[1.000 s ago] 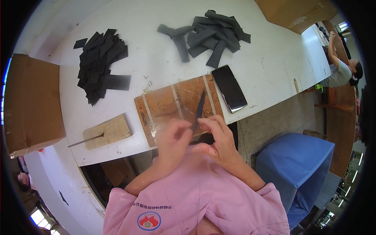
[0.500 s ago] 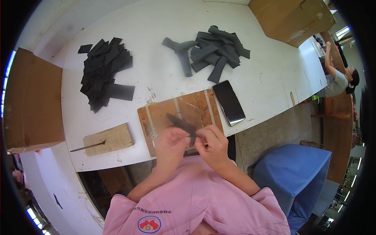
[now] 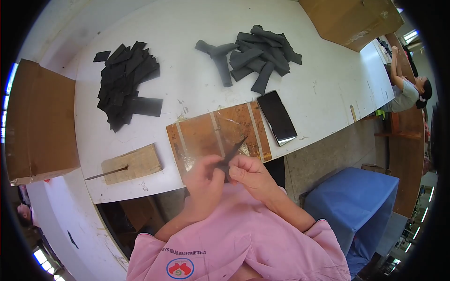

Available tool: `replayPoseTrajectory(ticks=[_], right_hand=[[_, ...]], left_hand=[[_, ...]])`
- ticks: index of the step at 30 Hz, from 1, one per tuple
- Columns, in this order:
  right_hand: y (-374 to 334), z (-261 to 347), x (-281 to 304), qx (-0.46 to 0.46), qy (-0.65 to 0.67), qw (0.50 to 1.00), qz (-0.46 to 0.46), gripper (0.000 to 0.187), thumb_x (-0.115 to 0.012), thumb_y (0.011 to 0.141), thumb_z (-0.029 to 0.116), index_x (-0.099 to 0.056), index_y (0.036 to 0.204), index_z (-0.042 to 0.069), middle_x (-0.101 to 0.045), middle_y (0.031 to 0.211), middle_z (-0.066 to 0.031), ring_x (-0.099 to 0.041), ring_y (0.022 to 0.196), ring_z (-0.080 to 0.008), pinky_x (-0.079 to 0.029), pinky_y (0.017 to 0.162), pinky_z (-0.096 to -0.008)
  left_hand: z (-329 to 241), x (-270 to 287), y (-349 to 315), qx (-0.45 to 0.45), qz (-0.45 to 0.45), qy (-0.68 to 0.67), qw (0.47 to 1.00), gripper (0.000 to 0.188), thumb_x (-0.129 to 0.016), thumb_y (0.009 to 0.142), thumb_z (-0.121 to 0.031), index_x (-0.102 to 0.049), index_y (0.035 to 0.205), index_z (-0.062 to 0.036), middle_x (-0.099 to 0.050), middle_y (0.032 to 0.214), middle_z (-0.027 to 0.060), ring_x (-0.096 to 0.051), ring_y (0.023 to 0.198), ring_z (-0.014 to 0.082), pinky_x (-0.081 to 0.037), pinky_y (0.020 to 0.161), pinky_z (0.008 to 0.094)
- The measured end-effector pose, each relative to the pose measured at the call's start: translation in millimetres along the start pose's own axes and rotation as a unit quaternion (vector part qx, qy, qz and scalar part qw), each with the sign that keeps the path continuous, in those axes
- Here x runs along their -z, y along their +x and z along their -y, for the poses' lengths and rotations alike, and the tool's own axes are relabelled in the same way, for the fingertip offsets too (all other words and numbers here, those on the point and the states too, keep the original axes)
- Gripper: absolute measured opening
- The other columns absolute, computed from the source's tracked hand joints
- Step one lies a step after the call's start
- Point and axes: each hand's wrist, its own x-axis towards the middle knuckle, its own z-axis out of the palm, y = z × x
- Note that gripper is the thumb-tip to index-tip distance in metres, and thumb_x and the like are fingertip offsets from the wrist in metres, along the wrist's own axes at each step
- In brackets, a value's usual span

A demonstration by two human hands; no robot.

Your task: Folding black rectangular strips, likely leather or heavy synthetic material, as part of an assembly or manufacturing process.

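Observation:
Both hands meet close to my body, over the near edge of a brown board [image 3: 192, 129] with pale strips across it. Between them is a dark grey fabric piece [image 3: 236, 149], seen nearly edge-on and pointing up to the right. My left hand [image 3: 205, 180] pinches its lower end with curled fingers. Thumb and fingers of my right hand [image 3: 248, 174] grip the same piece from the other side. The part of the fabric inside the fingers is hidden. Flat dark pieces [image 3: 124, 84] lie heaped at the far left; rolled, tube-like grey pieces [image 3: 262, 56] are piled at the far middle.
A black phone [image 3: 277, 117] lies right of the board. To the left, a wooden block [image 3: 145, 164] carries a thin metal spike [image 3: 105, 173]. Cardboard boxes stand at the left [image 3: 44, 122] and far right [image 3: 351, 21]. A blue-covered bin [image 3: 351, 201] is beside me; another person [image 3: 405, 93] sits at right.
The dark fabric piece has turned from slanting up-left to slanting up-right. Both hands have shifted slightly and changed their finger grip on it.

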Motion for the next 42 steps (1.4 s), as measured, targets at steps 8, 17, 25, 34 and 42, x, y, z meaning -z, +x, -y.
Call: replayPoseTrajectory(ticks=[8,17,25,34,42], right_hand=[[1,1,3,0.077,0.014,0.997,0.014,0.02,-0.059,0.079,0.021,-0.053,0.072,0.003,-0.043,0.074,0.0018,-0.043,0.068,-0.0062,-0.035,0.061,-0.0202],[5,8,-6,0.11,0.01,0.993,0.051,0.011,-0.057,0.079,0.01,-0.052,0.073,0.002,-0.049,0.088,-0.0039,-0.046,0.08,-0.009,-0.038,0.07,-0.0221],[2,35,-26,0.301,-0.279,0.912,-0.011,0.01,-0.057,0.079,0.007,-0.051,0.077,0.0,-0.056,0.086,-0.0124,-0.052,0.07,-0.0113,-0.042,0.059,-0.0218],[21,86,-57,0.194,-0.234,0.95,0.066,0.01,-0.055,0.079,0.007,-0.049,0.073,0.0,-0.046,0.071,-0.0022,-0.044,0.059,-0.0085,-0.038,0.055,-0.0211],[59,31,-5,0.002,-0.005,0.998,0.065,0.019,-0.054,0.083,0.021,-0.05,0.07,0.008,-0.043,0.062,0.0054,-0.036,0.054,-0.0038,-0.029,0.048,-0.0178]], left_hand=[[-22,26,8,0.299,0.183,-0.402,0.846,0.026,-0.057,0.069,0.005,-0.051,0.094,-0.0022,-0.056,0.084,0.0045,-0.05,0.066,0.0077,-0.037,0.054,0.0167],[-55,24,9,0.252,0.225,-0.304,0.891,0.044,-0.057,0.07,0.007,-0.044,0.112,0.0065,-0.057,0.082,0.0071,-0.054,0.062,0.007,-0.041,0.051,0.0177],[-40,26,2,-0.114,0.091,0.05,0.988,0.021,-0.053,0.079,0.003,-0.055,0.099,-0.0036,-0.056,0.091,0.0089,-0.052,0.07,0.0104,-0.044,0.062,0.0217],[-54,41,47,0.112,0.313,-0.547,0.768,0.035,-0.056,0.076,-0.008,-0.04,0.107,-0.0016,-0.054,0.089,0.0089,-0.051,0.067,0.0092,-0.038,0.054,0.0172],[17,37,49,0.358,0.149,-0.699,0.6,0.03,-0.038,0.084,-0.005,-0.044,0.114,-0.0015,-0.058,0.075,0.0091,-0.032,0.031,0.0026,-0.021,0.032,0.0184]])
